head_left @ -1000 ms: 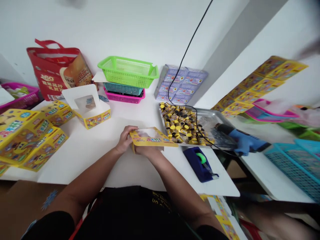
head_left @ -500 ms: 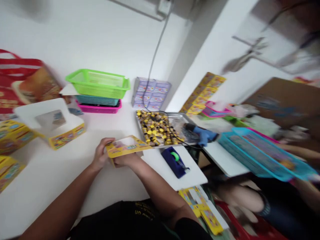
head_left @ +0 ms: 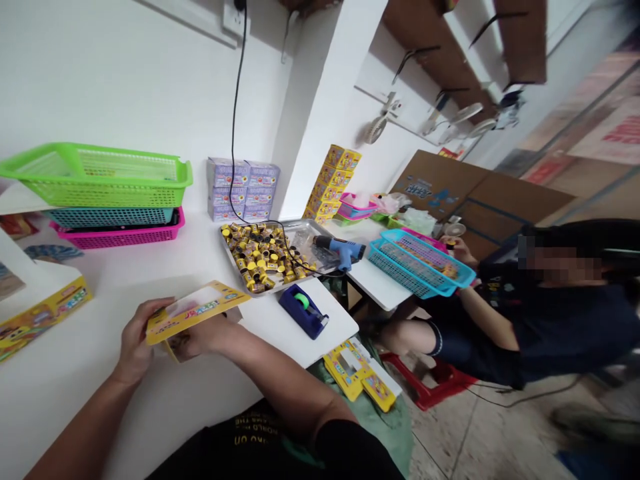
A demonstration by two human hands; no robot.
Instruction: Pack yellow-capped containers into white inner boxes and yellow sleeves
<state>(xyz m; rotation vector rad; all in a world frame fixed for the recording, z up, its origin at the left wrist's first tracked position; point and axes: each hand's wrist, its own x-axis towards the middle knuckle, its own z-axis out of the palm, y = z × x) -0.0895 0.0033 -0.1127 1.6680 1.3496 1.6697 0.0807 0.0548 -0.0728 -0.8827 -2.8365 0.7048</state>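
Over the white table, my left hand (head_left: 137,340) is closed on the left edge of a yellow cardboard box (head_left: 200,319) with a cut-out window in its raised panel. Reaching in from the right, my right hand (head_left: 207,335) is beneath that panel, touching the box. Its fingers are mostly hidden by the cardboard, so what they hold, if anything, does not show. Beyond the box lies a metal tray (head_left: 234,261) filled with small yellow-capped jars (head_left: 265,257). A blue tape dispenser (head_left: 305,313) with green tape stands right of my hands.
A blue heat gun (head_left: 343,250) rests on the tray's right side, its cord crossing the jars. Stacked baskets (head_left: 120,190) and another yellow box (head_left: 47,317) are at left. Flattened yellow boxes (head_left: 357,373) lie below the table edge. A co-worker (head_left: 500,313) sits at right beside blue baskets (head_left: 420,263).
My view has swung to the right, bringing the co-worker into sight and shifting the table things leftward. Both hands stay at the same yellow box, its panel still raised.
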